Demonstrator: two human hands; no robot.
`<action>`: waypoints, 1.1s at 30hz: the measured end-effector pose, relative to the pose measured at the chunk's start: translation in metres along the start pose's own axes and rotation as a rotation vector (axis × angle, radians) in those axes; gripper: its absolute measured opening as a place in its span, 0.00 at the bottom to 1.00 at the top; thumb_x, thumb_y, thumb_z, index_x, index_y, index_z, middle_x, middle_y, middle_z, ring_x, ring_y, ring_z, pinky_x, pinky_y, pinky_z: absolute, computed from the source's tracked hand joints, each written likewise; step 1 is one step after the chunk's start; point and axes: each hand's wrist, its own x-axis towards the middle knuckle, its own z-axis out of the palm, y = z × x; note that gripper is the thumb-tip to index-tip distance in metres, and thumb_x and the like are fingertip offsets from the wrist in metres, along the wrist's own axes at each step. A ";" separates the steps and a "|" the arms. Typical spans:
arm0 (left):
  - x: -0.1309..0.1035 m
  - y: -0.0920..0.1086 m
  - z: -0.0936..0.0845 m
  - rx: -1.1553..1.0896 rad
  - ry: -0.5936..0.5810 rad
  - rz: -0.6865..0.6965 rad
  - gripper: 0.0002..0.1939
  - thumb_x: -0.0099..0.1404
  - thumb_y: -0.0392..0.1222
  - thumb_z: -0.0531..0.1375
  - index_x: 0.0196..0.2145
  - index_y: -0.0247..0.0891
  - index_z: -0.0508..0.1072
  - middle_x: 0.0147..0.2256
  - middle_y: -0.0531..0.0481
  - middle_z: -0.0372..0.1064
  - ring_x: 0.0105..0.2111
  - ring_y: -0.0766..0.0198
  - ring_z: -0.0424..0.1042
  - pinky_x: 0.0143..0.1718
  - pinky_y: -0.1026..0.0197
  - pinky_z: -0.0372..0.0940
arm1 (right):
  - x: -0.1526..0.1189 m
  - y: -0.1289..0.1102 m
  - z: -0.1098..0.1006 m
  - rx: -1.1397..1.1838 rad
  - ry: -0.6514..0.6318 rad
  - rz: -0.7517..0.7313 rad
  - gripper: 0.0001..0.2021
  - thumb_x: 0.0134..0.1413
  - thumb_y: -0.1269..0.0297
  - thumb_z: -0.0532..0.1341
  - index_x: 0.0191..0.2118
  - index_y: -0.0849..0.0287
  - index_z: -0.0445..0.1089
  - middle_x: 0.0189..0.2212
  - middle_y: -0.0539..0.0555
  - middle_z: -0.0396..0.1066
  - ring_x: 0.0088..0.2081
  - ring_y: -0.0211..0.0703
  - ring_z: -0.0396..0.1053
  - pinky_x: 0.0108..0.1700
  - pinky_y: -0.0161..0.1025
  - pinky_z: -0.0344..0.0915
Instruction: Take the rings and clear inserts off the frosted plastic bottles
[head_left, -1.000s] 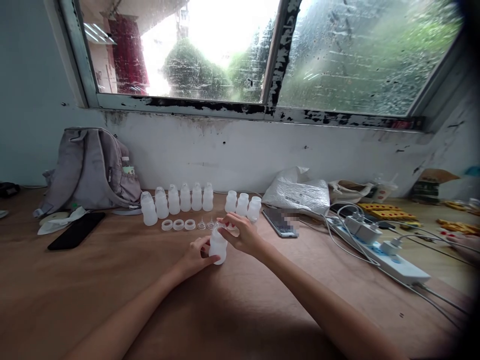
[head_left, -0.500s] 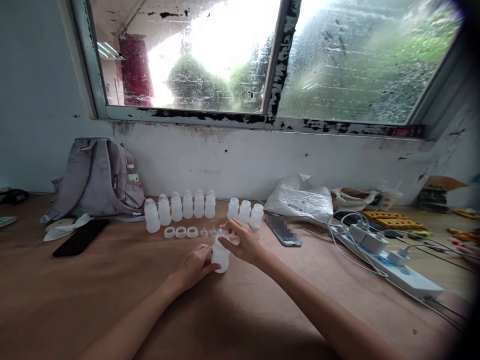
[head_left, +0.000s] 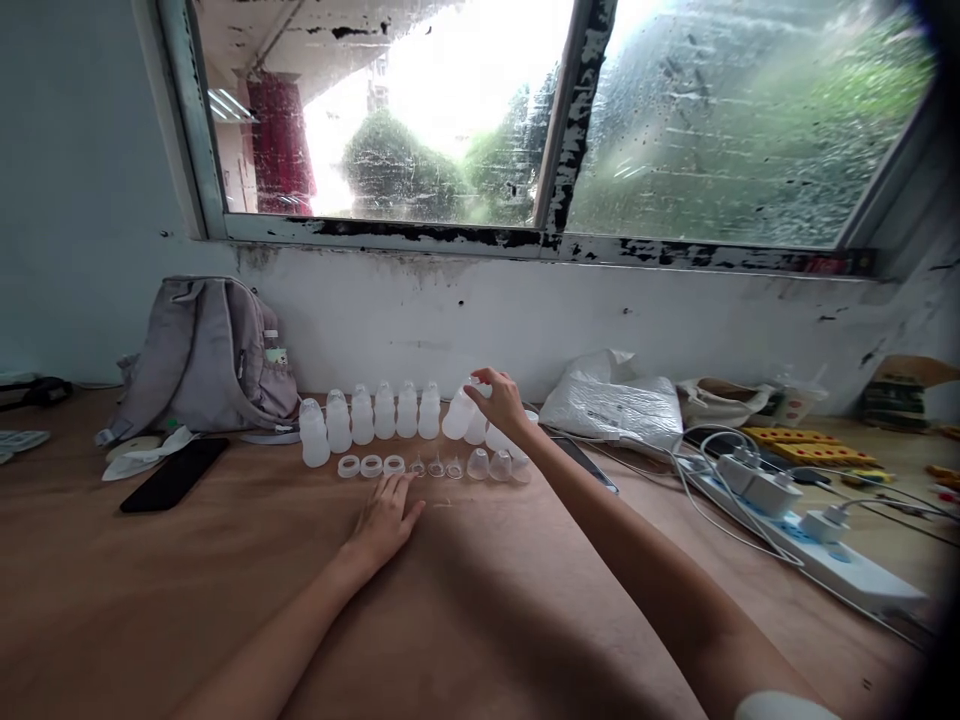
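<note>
My right hand [head_left: 496, 397] is closed on the top of a translucent white baby bottle [head_left: 457, 414], which leans slightly at the back of the table. To its left stands a row of capped baby bottles [head_left: 385, 410]. Bottles without caps [head_left: 496, 438] are partly hidden behind my right hand and wrist. My left hand [head_left: 382, 520] lies on the tabletop with its fingers outstretched and holds nothing. Just beyond its fingertips are three white collar rings [head_left: 371, 466]. Three clear nipples [head_left: 436, 466] come after them, then several translucent caps [head_left: 500, 464] to the right.
A grey backpack [head_left: 214, 360] leans on the wall at the left, with a black phone [head_left: 176, 476] before it. Right of the bottles are a silvery bag [head_left: 615, 400], another phone [head_left: 589, 466] and a white power strip [head_left: 847, 565] with cables. Yellow parts [head_left: 810, 447] lie farther right.
My right hand has carried the baby bottle from the front middle to the back, beside the capped row. My left hand has let go of it and rests on the table.
</note>
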 end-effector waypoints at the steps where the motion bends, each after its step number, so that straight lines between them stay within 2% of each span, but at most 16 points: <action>1: 0.000 -0.001 0.000 0.016 -0.002 -0.004 0.19 0.61 0.43 0.51 0.49 0.36 0.60 0.45 0.45 0.63 0.47 0.57 0.58 0.49 0.53 0.56 | 0.005 0.003 0.009 -0.046 -0.044 0.017 0.12 0.50 0.60 0.55 0.41 0.58 0.63 0.35 0.54 0.69 0.41 0.45 0.62 0.41 0.39 0.55; 6: 0.001 -0.006 0.002 0.092 -0.017 -0.016 0.18 0.60 0.42 0.51 0.48 0.35 0.61 0.44 0.44 0.63 0.47 0.56 0.59 0.48 0.53 0.57 | 0.015 0.011 0.047 -0.106 -0.121 0.062 0.12 0.51 0.61 0.55 0.41 0.58 0.63 0.36 0.56 0.69 0.41 0.49 0.61 0.40 0.41 0.53; 10: 0.002 -0.008 0.000 0.139 -0.019 -0.035 0.18 0.60 0.42 0.51 0.47 0.35 0.61 0.44 0.44 0.63 0.47 0.56 0.58 0.47 0.54 0.56 | 0.018 0.016 0.060 -0.143 -0.169 0.072 0.12 0.52 0.61 0.54 0.42 0.58 0.62 0.38 0.57 0.69 0.42 0.49 0.60 0.40 0.41 0.52; 14: 0.002 -0.009 -0.001 0.235 -0.013 -0.080 0.18 0.59 0.42 0.51 0.48 0.36 0.62 0.46 0.44 0.62 0.48 0.55 0.57 0.49 0.52 0.53 | 0.021 0.018 0.064 -0.175 -0.209 0.086 0.14 0.53 0.61 0.54 0.45 0.59 0.60 0.38 0.58 0.69 0.43 0.49 0.61 0.40 0.41 0.53; 20: 0.000 -0.016 0.006 0.362 -0.002 -0.209 0.24 0.59 0.47 0.50 0.52 0.38 0.57 0.54 0.40 0.52 0.53 0.51 0.50 0.52 0.44 0.44 | 0.021 0.017 0.061 -0.201 -0.243 0.068 0.14 0.53 0.61 0.54 0.45 0.59 0.61 0.41 0.59 0.67 0.45 0.51 0.59 0.42 0.43 0.53; 25: 0.002 -0.031 0.010 0.313 0.010 -0.178 0.23 0.60 0.49 0.49 0.52 0.41 0.58 0.54 0.39 0.53 0.54 0.49 0.49 0.51 0.39 0.41 | 0.020 0.012 0.049 -0.201 -0.238 0.041 0.15 0.53 0.64 0.52 0.47 0.60 0.60 0.44 0.61 0.64 0.48 0.52 0.57 0.44 0.44 0.52; 29: 0.005 -0.039 0.008 0.267 0.028 -0.170 0.19 0.60 0.49 0.50 0.48 0.42 0.62 0.51 0.40 0.56 0.53 0.48 0.51 0.50 0.38 0.42 | -0.005 -0.002 0.041 -0.184 -0.245 0.029 0.14 0.58 0.66 0.45 0.48 0.61 0.59 0.43 0.61 0.65 0.45 0.47 0.61 0.42 0.40 0.55; 33: 0.008 -0.030 0.004 0.234 0.037 -0.106 0.12 0.59 0.47 0.51 0.37 0.40 0.68 0.47 0.43 0.60 0.50 0.52 0.54 0.50 0.43 0.47 | -0.061 -0.016 0.044 -0.173 -0.378 0.042 0.12 0.56 0.62 0.48 0.42 0.61 0.62 0.28 0.57 0.70 0.31 0.45 0.68 0.32 0.36 0.57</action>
